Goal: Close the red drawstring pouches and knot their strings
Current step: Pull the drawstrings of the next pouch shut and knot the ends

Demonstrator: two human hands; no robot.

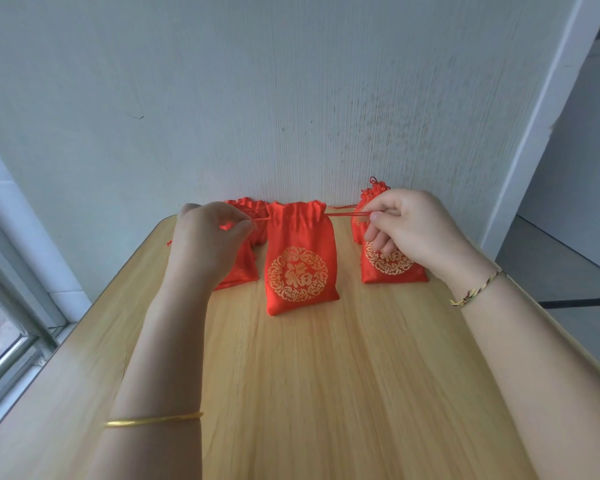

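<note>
The head camera looks down on a wooden desk (326,393) pushed against a pale wall (291,98). Near the desk's far edge, about midway along it, a red pouch (300,258) with a round gold emblem lies with its gathered mouth toward the wall, drawn partly together. A red string (261,219) runs out of the left side of its neck and another string (347,213) out of the right side, both stretched nearly straight.

The left hand (208,237) pinches the left string between thumb and fingertips, just beside the pouch's neck. The right hand (413,226) pinches the right string between thumb and forefinger, its other fingers curled below.

Toward the far left corner of the desk a second pouch (245,268) lies partly hidden under the left hand, and a third pouch (248,205) shows behind it against the wall. Toward the far right edge a fourth pouch (392,270) lies under the right hand, its emblem partly covered. Behind it a fifth pouch (373,192) shows a bunched top with a small knot.

A gold bangle (153,420) circles the left forearm, and a braided bracelet (478,287) the right wrist. A window frame (18,327) runs along the desk's left edge.
</note>
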